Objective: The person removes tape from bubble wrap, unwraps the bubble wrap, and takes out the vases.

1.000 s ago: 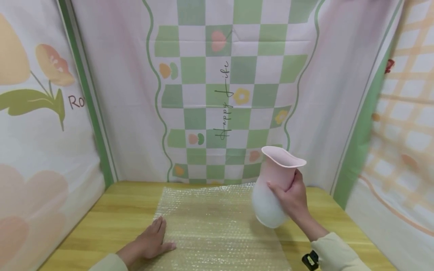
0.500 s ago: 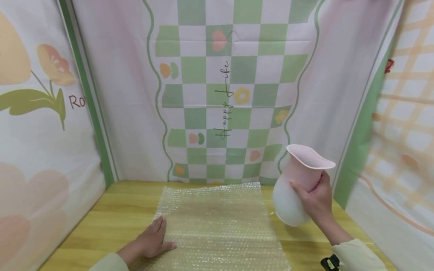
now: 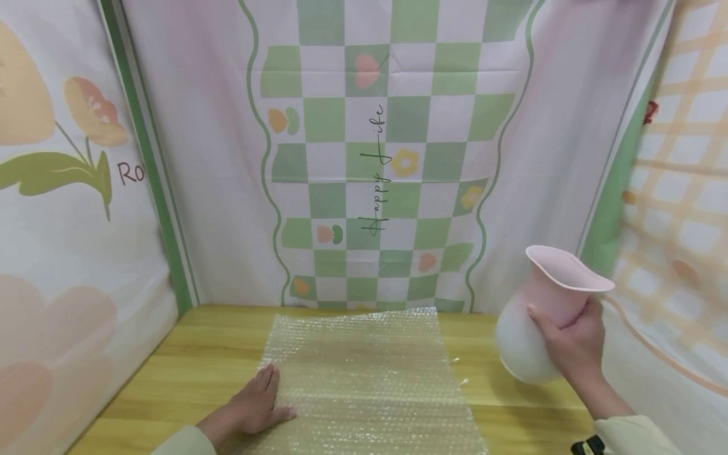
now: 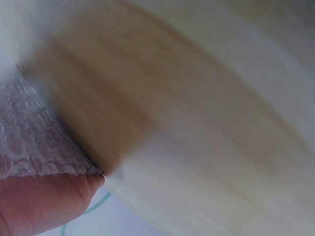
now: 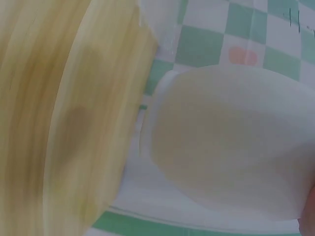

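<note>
In the head view my right hand grips a pink-and-white vase by its narrow neck, thumb at the front. The vase has a wavy flared rim and is tilted a little, held above the table's right side. Its pale rounded body and base fill much of the right wrist view. A sheet of bubble wrap lies flat across the middle of the table. My left hand rests on the sheet's left edge with fingers straight. In the left wrist view, part of that hand shows against the bubble wrap.
The wooden table extends on both sides of the sheet. Behind it hangs a green-and-white checked cloth. Printed cloths also hang at the left and right. Small clear scraps stick out along the bubble wrap's right edge.
My right hand has carried the vase to the right, from over the sheet's right edge to beyond it. The left hand and the bubble wrap have stayed in place.
</note>
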A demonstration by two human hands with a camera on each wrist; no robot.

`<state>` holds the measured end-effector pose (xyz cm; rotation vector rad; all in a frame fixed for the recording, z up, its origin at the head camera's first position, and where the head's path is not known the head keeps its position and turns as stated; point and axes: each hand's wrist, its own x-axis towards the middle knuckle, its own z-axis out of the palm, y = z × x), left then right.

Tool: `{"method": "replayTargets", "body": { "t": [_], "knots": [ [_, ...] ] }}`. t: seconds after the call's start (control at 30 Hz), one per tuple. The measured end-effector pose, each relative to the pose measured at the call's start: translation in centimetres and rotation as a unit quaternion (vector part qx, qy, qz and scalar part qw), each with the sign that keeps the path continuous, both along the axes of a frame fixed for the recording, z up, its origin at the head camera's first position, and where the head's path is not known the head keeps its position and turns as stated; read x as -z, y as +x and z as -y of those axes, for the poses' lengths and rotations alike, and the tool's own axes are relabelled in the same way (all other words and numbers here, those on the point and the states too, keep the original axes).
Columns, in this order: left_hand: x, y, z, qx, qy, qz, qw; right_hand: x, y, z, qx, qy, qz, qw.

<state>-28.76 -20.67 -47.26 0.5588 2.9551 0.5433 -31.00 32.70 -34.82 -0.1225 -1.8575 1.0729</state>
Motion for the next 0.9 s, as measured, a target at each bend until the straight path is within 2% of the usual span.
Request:
{"method": "replayTargets", "body": {
  "t": [0.17, 0.37, 0.7, 0.9],
  "knots": [
    [0.0, 0.0, 0.0, 0.0, 0.001, 0.001, 1.0, 0.4, 0.1, -1.9, 0.027, -0.012, 0.01, 1.0],
    [0.2, 0.1, 0.1, -0.004, 0.0, -0.003, 1.0, 1.1, 0.0, -3.5, 0.051, -0.017, 0.048, 0.997],
    [1.2, -0.4, 0.4, 0.023, 0.009, -0.032, 0.9992, 2.5, -0.2, -6.7, 0.082, -0.024, 0.074, 0.994],
    [1.1, -0.3, 0.4, 0.023, 0.009, -0.025, 0.9994, 3.2, -0.2, -8.3, 0.09, -0.049, 0.091, 0.991]
  ]
}}
